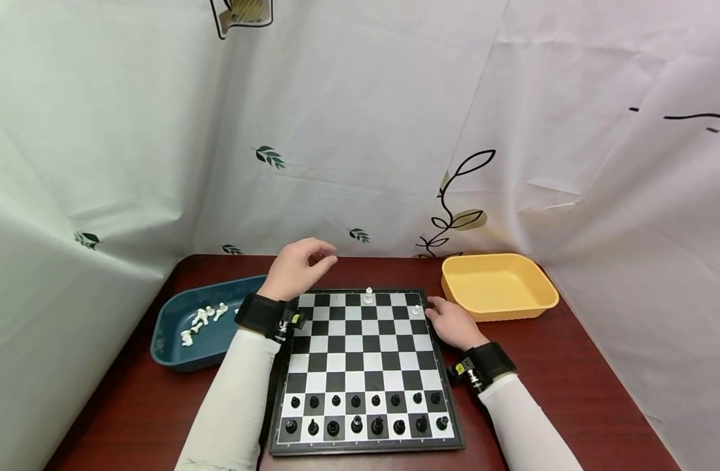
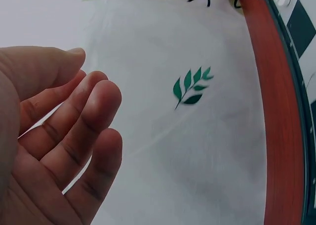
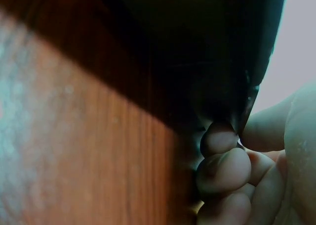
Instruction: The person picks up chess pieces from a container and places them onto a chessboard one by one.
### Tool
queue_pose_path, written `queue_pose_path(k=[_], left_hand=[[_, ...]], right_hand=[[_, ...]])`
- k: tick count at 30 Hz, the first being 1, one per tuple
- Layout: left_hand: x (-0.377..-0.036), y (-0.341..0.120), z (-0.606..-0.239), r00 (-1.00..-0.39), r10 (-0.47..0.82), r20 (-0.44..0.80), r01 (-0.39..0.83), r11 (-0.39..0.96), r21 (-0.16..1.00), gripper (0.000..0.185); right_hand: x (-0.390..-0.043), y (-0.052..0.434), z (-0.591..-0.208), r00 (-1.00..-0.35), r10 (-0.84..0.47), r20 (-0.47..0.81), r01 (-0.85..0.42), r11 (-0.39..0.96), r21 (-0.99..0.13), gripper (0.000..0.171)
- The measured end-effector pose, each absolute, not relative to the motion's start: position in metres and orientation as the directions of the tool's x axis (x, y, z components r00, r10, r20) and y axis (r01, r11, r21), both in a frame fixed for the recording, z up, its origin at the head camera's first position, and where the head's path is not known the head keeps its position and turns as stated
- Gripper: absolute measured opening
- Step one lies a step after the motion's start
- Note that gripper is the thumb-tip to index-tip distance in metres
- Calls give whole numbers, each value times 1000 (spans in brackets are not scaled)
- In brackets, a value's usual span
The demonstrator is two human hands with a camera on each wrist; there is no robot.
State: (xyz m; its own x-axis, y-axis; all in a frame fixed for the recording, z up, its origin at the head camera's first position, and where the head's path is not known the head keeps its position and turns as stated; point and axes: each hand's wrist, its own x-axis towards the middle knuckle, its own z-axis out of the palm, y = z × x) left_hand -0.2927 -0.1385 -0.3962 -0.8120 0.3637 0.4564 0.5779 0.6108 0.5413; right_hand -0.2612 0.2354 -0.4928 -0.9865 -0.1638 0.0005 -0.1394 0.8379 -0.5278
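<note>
My left hand [image 1: 299, 267] hovers above the far left corner of the chessboard [image 1: 373, 453], fingers loosely bent and nothing between them. In the left wrist view, thumb and fingertips of that hand [image 2: 64, 131] stand apart. At the board's far right side, my right hand [image 1: 454, 324] grips the edge. Its thumb and fingers pinch the dark rim in the right wrist view. A tall white chess piece [image 1: 368, 296] stands in the far row, and a small white pawn [image 1: 416, 310] near the right hand. Black chess pieces [image 1: 377, 425] fill the two near rows.
To the left, a blue tray [image 1: 171, 356] holds several white chess pieces [image 1: 201, 316], partly hidden by the left arm. A yellow tray [image 1: 501, 309] stands at the back right. White patterned cloth [image 1: 360, 131] hangs behind the dark red table [image 1: 560, 392].
</note>
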Motion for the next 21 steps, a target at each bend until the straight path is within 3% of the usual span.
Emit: queue_pose_path(k=[12, 21], left_hand=[[-293, -192, -405, -919, 236, 315, 375, 768, 519, 26], [-295, -222, -410, -976, 155, 153, 207, 880, 427, 20]], right_hand=[[-262, 242, -497, -985, -171, 26, -158, 828, -538, 47], [-265, 241, -500, -982, -181, 45, -176, 817, -549, 48]])
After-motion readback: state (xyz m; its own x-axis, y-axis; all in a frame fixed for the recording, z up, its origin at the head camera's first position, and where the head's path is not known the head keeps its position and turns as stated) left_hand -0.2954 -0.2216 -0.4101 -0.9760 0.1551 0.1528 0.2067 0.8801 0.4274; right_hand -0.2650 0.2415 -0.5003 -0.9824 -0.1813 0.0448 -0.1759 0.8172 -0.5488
